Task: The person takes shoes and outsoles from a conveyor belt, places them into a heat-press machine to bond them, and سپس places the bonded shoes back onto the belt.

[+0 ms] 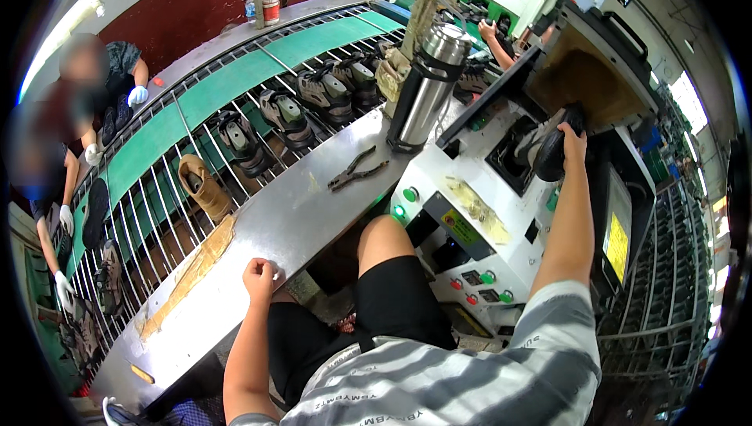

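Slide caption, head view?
Right hand holds a grey, black-soled shoe at a white, lidded machine; left hand curled near silver metal bench.

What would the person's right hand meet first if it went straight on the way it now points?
Carrying the dark-soled shoe, the right hand would probably meet the raised lid, on its brown inner side, though depth is unclear.

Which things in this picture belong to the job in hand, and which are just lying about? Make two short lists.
Belonging to the job, it seems:
black-soled shoe, in the right hand
white machine with its lid raised

Probably just lying about:
pliers on the metal bench
steel flask
small yellow piece
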A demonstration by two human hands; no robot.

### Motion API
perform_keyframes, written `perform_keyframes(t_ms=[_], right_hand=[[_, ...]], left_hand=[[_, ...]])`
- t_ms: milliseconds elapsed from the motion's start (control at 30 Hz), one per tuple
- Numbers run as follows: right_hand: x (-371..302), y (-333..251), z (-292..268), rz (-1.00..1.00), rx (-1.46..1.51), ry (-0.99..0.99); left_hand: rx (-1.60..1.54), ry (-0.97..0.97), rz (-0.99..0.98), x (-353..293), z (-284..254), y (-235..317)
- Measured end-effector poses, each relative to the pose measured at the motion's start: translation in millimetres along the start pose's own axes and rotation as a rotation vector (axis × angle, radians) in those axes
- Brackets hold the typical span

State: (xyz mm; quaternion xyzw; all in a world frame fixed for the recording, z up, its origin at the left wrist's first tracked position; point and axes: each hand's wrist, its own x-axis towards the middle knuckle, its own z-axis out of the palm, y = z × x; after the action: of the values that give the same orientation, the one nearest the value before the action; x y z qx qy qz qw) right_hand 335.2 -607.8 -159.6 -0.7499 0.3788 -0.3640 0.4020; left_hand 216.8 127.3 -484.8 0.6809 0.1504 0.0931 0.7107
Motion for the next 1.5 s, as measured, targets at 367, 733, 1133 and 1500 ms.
perform_keyframes(t_ms=[367,733,1133,1500], right_hand=[[1.2,2.1,97.6,0.121,-0.84,-0.16],[-107.8,10.5,60.7,-0.126,-0.925,-0.15],[-204.6,170.9,-177.8,-0.651,-0.522,0.047],[-83.5,164.2,-260.6,0.237,-0.749,0.164]], left_hand=[[0.182,0.142,0.057,-1.3,-0.5,1.5],[0.514,0.307,0.082,-7.9,32.8,28.8],[-0.295,-0.565,-0.399,-46.0,333.4,38.6],[-0.523,-0.922,0.442,-145.9,270.3,261.9]])
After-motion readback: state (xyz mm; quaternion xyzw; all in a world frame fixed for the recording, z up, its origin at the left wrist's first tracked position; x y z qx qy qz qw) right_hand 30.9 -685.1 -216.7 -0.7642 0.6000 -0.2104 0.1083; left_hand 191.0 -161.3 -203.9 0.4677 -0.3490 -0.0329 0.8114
